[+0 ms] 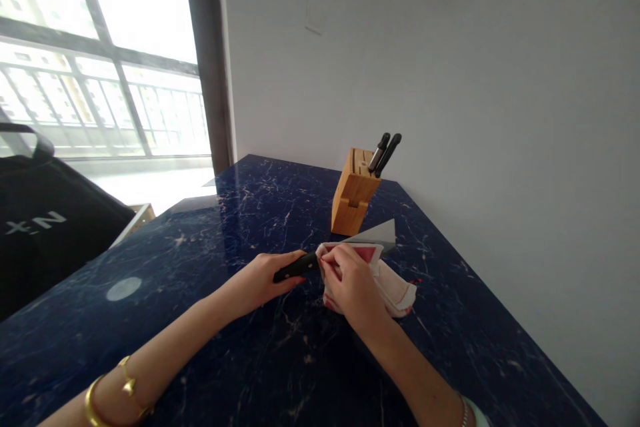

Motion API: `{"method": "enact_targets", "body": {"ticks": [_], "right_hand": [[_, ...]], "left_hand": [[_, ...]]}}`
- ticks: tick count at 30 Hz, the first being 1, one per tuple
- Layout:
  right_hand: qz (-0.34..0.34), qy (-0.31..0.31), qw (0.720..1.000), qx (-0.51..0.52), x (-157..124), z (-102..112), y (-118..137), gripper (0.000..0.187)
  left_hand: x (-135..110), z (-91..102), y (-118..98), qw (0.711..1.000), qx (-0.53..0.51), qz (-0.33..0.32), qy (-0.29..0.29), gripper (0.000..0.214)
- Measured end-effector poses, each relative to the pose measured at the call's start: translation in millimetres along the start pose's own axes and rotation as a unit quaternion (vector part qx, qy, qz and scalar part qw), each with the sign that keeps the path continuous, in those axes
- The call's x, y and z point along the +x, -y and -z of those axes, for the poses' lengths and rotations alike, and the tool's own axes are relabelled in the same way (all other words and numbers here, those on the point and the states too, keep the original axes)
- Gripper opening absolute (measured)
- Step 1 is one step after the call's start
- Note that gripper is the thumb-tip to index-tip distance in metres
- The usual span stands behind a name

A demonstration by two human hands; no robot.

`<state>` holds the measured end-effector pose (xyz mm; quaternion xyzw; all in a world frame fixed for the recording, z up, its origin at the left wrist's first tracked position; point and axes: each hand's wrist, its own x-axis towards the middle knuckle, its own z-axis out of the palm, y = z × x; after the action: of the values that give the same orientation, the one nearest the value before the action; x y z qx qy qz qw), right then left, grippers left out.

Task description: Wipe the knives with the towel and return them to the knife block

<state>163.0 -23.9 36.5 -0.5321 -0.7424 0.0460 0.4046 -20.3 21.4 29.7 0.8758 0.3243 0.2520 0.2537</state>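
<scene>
My left hand [267, 280] is closed round the black riveted handle of a kitchen knife [381, 235], whose broad blade points right and away from me. My right hand [350, 279] pinches a white and red cloth [395, 288] against the blade close to the handle. Part of the blade is hidden behind the cloth and my fingers. The rest of the cloth hangs below and to the right of my right hand. Just beyond the blade stands a wooden knife block [351, 203] with two black-handled knives [385, 155] in its slots.
Everything is over a dark blue marbled table [200, 287], with a pale round spot [123, 289] at its left. A grey wall [450, 80] runs along the right edge. At the far left are a black bag [55, 227] and a bright window [135, 47].
</scene>
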Motion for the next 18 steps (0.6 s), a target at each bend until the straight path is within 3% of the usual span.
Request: {"method": "enact_targets", "body": {"ticks": [7, 14, 18], "right_hand": [[-0.012, 0.035, 0.999, 0.000, 1.7, 2.1, -1.0, 0.017], [0.000, -0.002, 1.000, 0.000, 1.4, 3.5, 4.0, 0.012], [-0.028, 0.038, 0.999, -0.027, 0.0, -1.7, -2.9, 0.015]], "left_hand": [[-0.7, 2.4, -3.2, 1.000, 0.000, 0.005, 0.004, 0.038], [-0.9, 0.6, -2.4, 1.000, 0.018, -0.005, -0.003, 0.038], [-0.8, 2.0, -2.5, 1.000, 0.003, 0.015, -0.002, 0.036]]}}
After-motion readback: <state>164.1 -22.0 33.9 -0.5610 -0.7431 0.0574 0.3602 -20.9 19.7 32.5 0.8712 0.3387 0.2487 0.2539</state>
